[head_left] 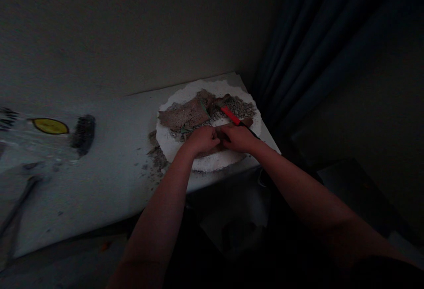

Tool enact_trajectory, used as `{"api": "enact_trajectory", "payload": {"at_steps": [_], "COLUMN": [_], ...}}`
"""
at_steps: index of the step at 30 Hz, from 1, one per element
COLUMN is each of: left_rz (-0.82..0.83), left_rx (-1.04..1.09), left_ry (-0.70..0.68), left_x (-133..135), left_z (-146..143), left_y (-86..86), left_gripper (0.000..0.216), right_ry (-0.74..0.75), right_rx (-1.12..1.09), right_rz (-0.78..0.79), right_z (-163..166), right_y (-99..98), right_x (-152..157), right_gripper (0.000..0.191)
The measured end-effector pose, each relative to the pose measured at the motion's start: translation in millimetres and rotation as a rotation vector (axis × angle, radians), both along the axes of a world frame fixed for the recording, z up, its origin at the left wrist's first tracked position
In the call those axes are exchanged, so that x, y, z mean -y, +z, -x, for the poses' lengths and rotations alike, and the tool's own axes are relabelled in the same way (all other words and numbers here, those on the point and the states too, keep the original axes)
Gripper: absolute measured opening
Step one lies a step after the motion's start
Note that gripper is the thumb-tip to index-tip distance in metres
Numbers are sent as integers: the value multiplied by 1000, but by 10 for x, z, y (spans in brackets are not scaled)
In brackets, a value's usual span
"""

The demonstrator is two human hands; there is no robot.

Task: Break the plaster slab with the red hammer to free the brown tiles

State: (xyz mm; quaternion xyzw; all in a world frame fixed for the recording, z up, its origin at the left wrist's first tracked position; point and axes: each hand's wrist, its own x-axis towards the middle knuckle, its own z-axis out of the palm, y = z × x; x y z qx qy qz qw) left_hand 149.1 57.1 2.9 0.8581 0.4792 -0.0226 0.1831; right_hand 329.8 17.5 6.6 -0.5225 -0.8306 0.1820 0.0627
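Note:
My left hand (203, 139) is curled at the front of a white, ragged-edged round base (218, 161). Close beside it is my right hand (239, 138), its fingers bent downward. Between and under both hands lies a long brown strip (245, 123), and the fingers of each close on it. Much of the strip is hidden by the hands. Just beyond my right hand rests a red-and-black tool (230, 114), its kind unclear. A brown, pitted sheet-like piece (185, 114) lies on the base's left part, with small grey gravel (236, 105) towards the back right.
The base sits at the right end of a white table (115, 183), near a wall and a dark blue curtain (308, 46). Crumbs (157, 156) lie left of the base. Clear plastic packaging with a yellow label (50, 126) is further left, above a dark stick-like tool (20, 205).

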Motion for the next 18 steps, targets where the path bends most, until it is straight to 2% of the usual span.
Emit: {"api": "enact_trajectory", "payload": {"at_steps": [5,9,18], "left_rz": [39,-29,-226], "left_rx": [118,205,107], "left_ry": [9,-51,-117], "left_x": [20,88,207], "left_z": [98,188,160], "left_y": [-16,-29,-55], "left_gripper": [15,14,22], "right_ry": [6,3,1], "right_rx": [-1,-10,-9], "right_rz": [-17,-3,-11], "right_z": [-10,-20,-22], "right_y": [-9,-2,-25], "right_x": [4,9,11], "right_gripper": [26,26,30]}}
